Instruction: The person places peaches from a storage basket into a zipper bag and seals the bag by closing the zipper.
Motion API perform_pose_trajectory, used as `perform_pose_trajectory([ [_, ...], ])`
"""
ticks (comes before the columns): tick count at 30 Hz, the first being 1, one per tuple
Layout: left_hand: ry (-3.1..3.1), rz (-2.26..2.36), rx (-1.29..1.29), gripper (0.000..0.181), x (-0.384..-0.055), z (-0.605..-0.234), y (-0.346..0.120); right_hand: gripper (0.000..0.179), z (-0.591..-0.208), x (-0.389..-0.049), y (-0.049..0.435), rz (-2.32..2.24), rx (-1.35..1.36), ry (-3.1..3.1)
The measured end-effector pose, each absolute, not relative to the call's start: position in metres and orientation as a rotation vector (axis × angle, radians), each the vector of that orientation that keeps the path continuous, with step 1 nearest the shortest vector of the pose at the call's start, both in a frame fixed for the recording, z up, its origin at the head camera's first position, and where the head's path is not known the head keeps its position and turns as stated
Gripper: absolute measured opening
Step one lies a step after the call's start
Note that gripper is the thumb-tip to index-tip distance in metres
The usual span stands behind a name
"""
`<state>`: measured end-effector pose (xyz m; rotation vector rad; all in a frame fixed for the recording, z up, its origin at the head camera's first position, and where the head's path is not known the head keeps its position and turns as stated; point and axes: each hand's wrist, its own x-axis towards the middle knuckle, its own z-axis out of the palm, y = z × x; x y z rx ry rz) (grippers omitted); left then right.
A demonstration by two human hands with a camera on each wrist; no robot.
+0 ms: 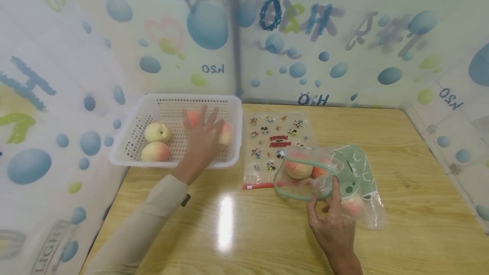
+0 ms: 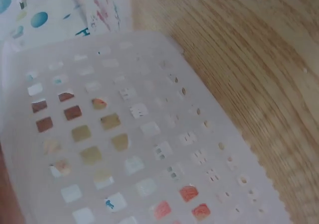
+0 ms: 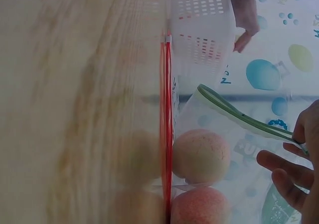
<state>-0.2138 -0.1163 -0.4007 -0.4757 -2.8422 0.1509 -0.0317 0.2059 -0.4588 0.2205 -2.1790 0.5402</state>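
Note:
My left hand (image 1: pixel 204 139) is over the right half of a white perforated plastic basket (image 1: pixel 114 158), its fingers spread. Under and beside those fingers are one peach (image 1: pixel 193 118) and another peach (image 1: pixel 225 134), both partly hidden. In the left wrist view the basket wall (image 2: pixel 149 129) hides the hand's work. With my right hand (image 1: pixel 334 226), I pinch the green-edged rim of a clear zip bag (image 1: pixel 294 194). This bag carries a green cartoon print and holds several peaches (image 1: pixel 299 169). In the right wrist view, the right hand's fingers (image 3: pixel 286 169) hold the bag's green zip edge (image 3: pixel 244 115).
A pale peach (image 1: pixel 157 132) and a pink-yellow peach (image 1: pixel 155 152) lie in the basket's left half. A flat clear bag with cartoon figures and a red zip (image 1: pixel 263 186) lies between basket and green bag, partly under the latter. Patterned walls enclose the wooden table (image 1: pixel 420 207).

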Motion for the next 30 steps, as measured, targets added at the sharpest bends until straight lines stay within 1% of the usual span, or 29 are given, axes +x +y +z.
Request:
perform_pose_trajectory([
  [9, -2.464, -0.005, -0.579, 0.082, -0.199, -0.395, -0.117, 0.064, -0.457, -0.035, 0.204, 0.552, 0.224, -2.181],
  [13, -2.342, -0.091, -0.606, 0.077, -0.196, -0.397, -0.116, 0.064, -0.459, -0.034, 0.204, 0.549, 0.222, -2.168],
  [20, -2.192, -0.13, -0.659, 0.079, -0.193, -0.399, -0.109, 0.063, -0.46, -0.034, 0.205, 0.529, 0.239, -2.152],
  [24, -2.112, -0.159, -0.712, 0.077, -0.191, -0.401, -0.102, 0.062, -0.458, -0.034, 0.207, 0.528, 0.253, -2.164],
  [30, -2.155, -0.136, -0.753, 0.075, -0.184, -0.403, -0.094, 0.063, -0.458, -0.033, 0.207, 0.536, 0.25, -2.174],
])
